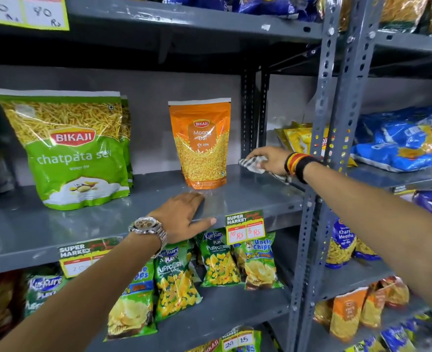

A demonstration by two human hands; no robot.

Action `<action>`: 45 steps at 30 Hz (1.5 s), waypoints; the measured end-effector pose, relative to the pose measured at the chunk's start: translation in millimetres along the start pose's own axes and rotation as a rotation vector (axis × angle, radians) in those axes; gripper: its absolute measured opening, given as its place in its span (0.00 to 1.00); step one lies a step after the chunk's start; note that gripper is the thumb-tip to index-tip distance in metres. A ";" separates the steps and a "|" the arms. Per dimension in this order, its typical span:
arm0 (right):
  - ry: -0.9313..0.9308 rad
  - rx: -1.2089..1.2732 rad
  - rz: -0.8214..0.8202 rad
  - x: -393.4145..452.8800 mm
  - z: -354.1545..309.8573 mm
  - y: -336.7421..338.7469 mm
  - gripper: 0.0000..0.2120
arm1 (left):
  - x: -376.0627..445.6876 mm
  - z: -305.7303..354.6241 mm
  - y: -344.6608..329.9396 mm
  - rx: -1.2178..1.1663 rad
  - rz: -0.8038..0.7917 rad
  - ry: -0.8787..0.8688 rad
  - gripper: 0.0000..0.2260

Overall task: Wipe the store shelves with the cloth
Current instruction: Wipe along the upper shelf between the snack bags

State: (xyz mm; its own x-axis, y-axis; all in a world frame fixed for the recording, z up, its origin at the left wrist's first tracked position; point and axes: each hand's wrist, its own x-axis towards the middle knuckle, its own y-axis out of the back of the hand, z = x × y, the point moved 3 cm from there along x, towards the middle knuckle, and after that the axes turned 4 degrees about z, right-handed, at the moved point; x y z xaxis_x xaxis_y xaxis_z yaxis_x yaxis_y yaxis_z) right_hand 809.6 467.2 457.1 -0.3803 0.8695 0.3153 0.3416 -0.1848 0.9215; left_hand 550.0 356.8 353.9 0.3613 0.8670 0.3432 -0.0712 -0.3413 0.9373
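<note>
A person's right hand presses a crumpled checked cloth flat against the back right corner of a grey metal shelf, fingers closed over the fabric. The left hand lies open and empty on the shelf's front edge, thumb hooked under the lip. An orange moong dal pouch stands just beside the cloth; a sweep leftward would likely topple it, and perhaps the green sev bag beyond.
</note>
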 end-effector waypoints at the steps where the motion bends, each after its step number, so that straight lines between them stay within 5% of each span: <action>1: -0.011 0.009 0.016 14.6 5.3 -8.4 0.18 | -0.2 0.6 -0.5 -0.005 0.003 -0.005 0.42; 14: -0.002 0.136 -0.087 125.6 31.2 -99.9 0.15 | 3.2 -2.8 -4.2 -0.015 0.050 -0.003 0.41; 23: 0.088 0.159 -0.118 14.3 7.5 -64.1 0.14 | -2.7 3.9 2.9 0.020 0.002 0.022 0.41; 28: 0.208 0.387 -0.325 -64.4 -30.9 -28.0 0.14 | -6.2 0.6 8.3 -0.003 -0.011 0.011 0.39; 32: 0.071 0.295 -0.074 -56.1 -13.3 -15.5 0.14 | -30.6 -17.6 19.9 0.005 0.012 0.036 0.39; 37: -0.164 0.083 -0.021 -61.8 -16.1 -47.1 0.17 | -84.9 -55.7 28.9 0.122 -0.049 0.083 0.52; 45: 0.048 0.139 -0.092 -67.5 -127.6 -90.2 0.21 | -115.0 -75.6 28.7 0.106 0.021 0.088 0.39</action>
State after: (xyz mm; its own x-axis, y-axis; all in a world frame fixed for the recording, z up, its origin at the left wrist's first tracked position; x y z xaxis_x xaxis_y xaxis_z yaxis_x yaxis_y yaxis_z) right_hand 694.8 366.7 381.6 -0.4548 0.8562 0.2449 0.4175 -0.0379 0.9079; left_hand 436.1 274.7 346.0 0.2771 0.8861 0.3715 0.0224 -0.3925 0.9195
